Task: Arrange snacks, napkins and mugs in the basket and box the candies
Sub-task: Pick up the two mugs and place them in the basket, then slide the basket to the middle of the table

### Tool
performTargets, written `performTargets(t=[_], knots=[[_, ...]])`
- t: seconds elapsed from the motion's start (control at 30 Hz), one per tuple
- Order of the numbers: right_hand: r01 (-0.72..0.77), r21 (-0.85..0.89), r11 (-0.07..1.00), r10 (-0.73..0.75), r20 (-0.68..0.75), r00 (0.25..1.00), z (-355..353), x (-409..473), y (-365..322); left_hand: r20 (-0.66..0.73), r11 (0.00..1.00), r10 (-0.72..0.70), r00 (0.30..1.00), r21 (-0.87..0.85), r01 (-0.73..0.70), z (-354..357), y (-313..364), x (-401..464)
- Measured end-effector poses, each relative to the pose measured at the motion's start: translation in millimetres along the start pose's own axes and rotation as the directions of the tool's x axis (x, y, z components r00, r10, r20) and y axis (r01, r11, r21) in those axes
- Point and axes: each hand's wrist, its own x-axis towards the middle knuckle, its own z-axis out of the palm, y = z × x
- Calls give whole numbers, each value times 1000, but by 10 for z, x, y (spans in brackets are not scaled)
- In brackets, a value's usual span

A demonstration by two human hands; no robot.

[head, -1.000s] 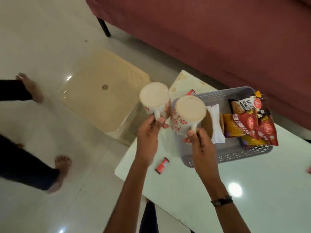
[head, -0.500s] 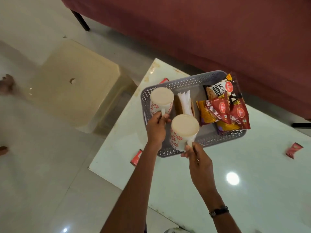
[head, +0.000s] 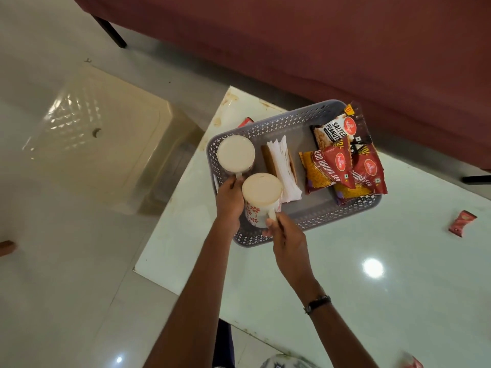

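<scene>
- Right hand (head: 285,236) at the basket's near rim, thumb and fingers pinching the handle of the near mug (head: 261,199); mug upright, flat lid on top, at the near-left corner of the basket (head: 268,123). Handle points toward the person, probably so it can be let down without the fingers fouling the wall.
- Left hand (head: 228,197) reaches over the left rim, fingers curled round the handle of the far mug (head: 236,157); this one stands at the far-left corner, just beside the near mug. Cannot tell if either base is fully down.
- Napkins (head: 283,166), white stack standing on edge in a brown holder, sit mid-basket just right of the mugs. Likely wedged there to stay upright.
- Snack packets (head: 342,160) overlap at the right end, the tops sticking past the far-right corner; too tall to lie flat.
- Basket sits at the table's (head: 372,301) far-left corner.
- Candies not yet boxed: one red candy (head: 461,223) loose on the table well right of the basket, another (head: 245,122) peeking behind the basket's far rim. No box in view.
</scene>
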Motion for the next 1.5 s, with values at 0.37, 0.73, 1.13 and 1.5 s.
performTargets(t=[0.37, 0.73, 1.13, 1.5], knots=[[27, -226, 974, 24, 216, 976, 77, 174, 86, -58, 978, 64, 996, 202, -51, 23, -113, -347], [226, -549, 805, -151, 179, 972, -371, 339, 0, -154, 904, 239, 959, 397, -162, 50, -145, -483], [-257, -262, 930, 120, -446, 887, -1705, 1497, 184, -378, 940, 294, 878, 280, -195, -230, -51, -317], [-561, 247, 790, 613, -272, 742, -1649, 1788, 229, -7, 961, -224, 975, -169, 220, -421, 54, -82]])
